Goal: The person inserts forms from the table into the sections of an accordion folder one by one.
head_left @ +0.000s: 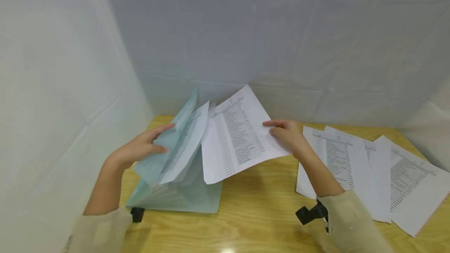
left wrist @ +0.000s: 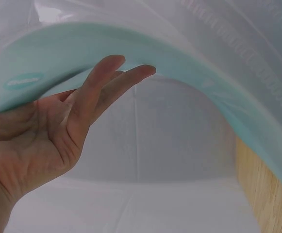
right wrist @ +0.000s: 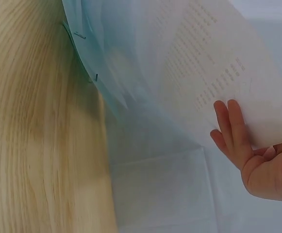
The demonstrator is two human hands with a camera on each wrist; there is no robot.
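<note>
A: Item one, left hand?

B: It is pulling back the front flap of a pale green expanding folder, which is standing on the desk at the left. The fingers are lying straight and close together against the inside of the flap, thumb on the outer face, so a pocket is gaping open. One printed page is already sticking up out of that pocket.

A: Item two, right hand?

B: It is holding a printed sheet by its right edge, fingers flat and together beneath the paper, thumb on top, as a light pinch. The sheet is tilting, its lower left corner dipping toward the folder's open mouth and touching or nearly touching it; I cannot tell which.

A: Item three, remainder?

B: Loose printed pages are lying fanned and overlapping on the desk to the right, within reach of the right hand. White sheeting is enclosing the desk behind and at both sides.
</note>
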